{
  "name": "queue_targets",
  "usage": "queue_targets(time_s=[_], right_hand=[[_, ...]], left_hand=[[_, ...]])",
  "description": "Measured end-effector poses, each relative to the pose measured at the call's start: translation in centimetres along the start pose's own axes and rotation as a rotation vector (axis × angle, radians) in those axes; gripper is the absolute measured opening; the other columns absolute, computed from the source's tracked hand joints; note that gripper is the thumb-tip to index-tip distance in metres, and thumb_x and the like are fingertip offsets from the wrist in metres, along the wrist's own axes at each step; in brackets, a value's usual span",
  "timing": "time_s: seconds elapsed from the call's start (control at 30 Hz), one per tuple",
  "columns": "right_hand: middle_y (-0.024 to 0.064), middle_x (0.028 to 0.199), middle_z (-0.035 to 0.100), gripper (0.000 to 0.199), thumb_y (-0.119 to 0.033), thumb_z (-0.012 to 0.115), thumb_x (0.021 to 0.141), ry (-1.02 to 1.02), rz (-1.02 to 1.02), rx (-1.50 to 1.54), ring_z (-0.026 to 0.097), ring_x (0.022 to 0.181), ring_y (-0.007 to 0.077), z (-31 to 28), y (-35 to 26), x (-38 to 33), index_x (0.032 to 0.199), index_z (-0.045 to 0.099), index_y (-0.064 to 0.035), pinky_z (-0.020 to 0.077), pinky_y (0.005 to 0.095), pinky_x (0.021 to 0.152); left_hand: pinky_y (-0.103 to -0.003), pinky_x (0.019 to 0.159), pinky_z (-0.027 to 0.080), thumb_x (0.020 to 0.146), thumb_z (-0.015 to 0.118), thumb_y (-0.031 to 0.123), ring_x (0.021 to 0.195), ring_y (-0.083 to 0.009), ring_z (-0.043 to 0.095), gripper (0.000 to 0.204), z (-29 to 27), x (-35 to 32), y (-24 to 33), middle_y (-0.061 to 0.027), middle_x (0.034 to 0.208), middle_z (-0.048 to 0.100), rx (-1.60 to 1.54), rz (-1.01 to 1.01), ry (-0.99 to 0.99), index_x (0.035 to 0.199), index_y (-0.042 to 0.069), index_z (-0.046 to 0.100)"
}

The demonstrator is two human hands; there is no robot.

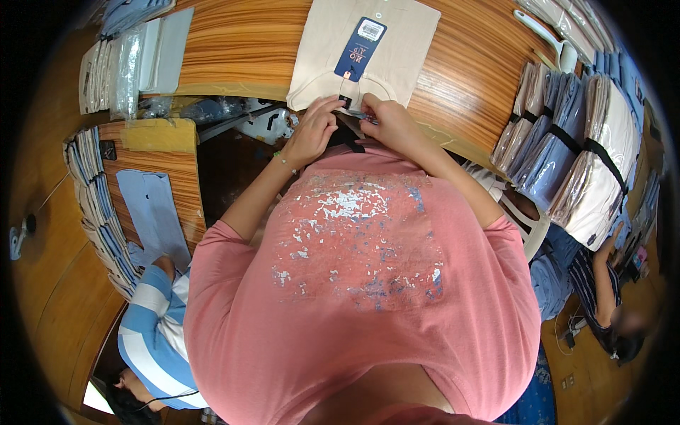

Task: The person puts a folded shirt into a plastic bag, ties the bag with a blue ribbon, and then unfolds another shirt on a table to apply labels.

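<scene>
A cream folded shirt (407, 42) lies on the wooden table in front of me, its neckline toward my body. On top of it rests a navy hang tag (361, 49) with a white sticker, its string running to the neckline. My left hand (312, 133) is closed at the collar edge, fingertips beside a small black neck label (345, 101). Just right of that label, my right hand (389, 122) is pinched closed. A small greyish-blue bit shows at its fingertips, too little to name.
Bagged folded shirts bound with black bands (556, 145) stack at the table's right, near a white-handled tool (542, 28). More folded garments (99, 74) and plastic bags lie left. A co-worker in a striped blue shirt (149, 319) is at lower left; another person (602, 290) is at right.
</scene>
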State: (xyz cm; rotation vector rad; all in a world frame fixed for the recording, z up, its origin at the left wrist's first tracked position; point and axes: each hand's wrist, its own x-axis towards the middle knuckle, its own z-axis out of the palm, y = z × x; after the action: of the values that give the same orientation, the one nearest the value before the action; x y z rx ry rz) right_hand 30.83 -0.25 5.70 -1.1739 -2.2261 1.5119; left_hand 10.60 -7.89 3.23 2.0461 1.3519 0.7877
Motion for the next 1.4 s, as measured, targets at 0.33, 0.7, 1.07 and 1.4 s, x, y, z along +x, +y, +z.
queue_targets(time_s=[0.33, 0.7, 1.07, 1.4], right_hand=[[0.0114, 0.074, 0.058, 0.025, -0.013, 0.066, 0.072, 0.203, 0.145, 0.047, 0.056, 0.068, 0.0202, -7.0, 3.6, -2.3, 0.089, 0.051, -0.0012, 0.0452, 0.0313, 0.065], [0.0106, 0.072, 0.058, 0.024, -0.012, 0.066, 0.073, 0.363, 0.137, 0.015, 0.057, 0.069, 0.0189, -9.2, 4.0, -1.6, 0.089, 0.053, -0.0007, 0.0461, 0.0303, 0.065], [0.0109, 0.076, 0.059, 0.026, -0.012, 0.067, 0.072, 0.19, 0.148, 0.155, 0.056, 0.069, 0.0192, -6.2, 2.6, -0.6, 0.09, 0.051, 0.0, 0.0451, 0.0301, 0.065], [0.0057, 0.076, 0.055, 0.023, -0.003, 0.065, 0.073, 0.139, 0.083, 0.142, 0.049, 0.071, 0.0115, -5.5, 1.0, -1.0, 0.091, 0.05, -0.0002, 0.0429, 0.0256, 0.067]], left_hand=[[-0.035, 0.077, 0.039, 0.072, 0.066, 0.011, 0.081, -0.023, 0.054, 0.009, -2.5, 1.3, 0.4, -0.0053, 0.085, 0.059, 0.153, 0.138, 0.045, 0.074, 0.007, 0.058], [-0.032, 0.067, 0.043, 0.072, 0.069, 0.015, 0.072, -0.0212, 0.055, 0.011, -1.4, 3.5, 0.2, -0.0042, 0.076, 0.059, 0.128, 0.146, 0.067, 0.079, 0.006, 0.066], [-0.034, 0.072, 0.042, 0.074, 0.064, 0.015, 0.079, -0.0213, 0.056, 0.011, -0.8, 4.4, -0.2, -0.0023, 0.082, 0.059, 0.124, -0.009, -0.073, 0.083, 0.009, 0.065], [-0.036, 0.074, 0.042, 0.078, 0.061, 0.01, 0.082, -0.0271, 0.056, 0.009, -0.6, 3.9, -0.1, -0.008, 0.084, 0.06, 0.073, -0.048, -0.043, 0.081, 0.003, 0.058]])
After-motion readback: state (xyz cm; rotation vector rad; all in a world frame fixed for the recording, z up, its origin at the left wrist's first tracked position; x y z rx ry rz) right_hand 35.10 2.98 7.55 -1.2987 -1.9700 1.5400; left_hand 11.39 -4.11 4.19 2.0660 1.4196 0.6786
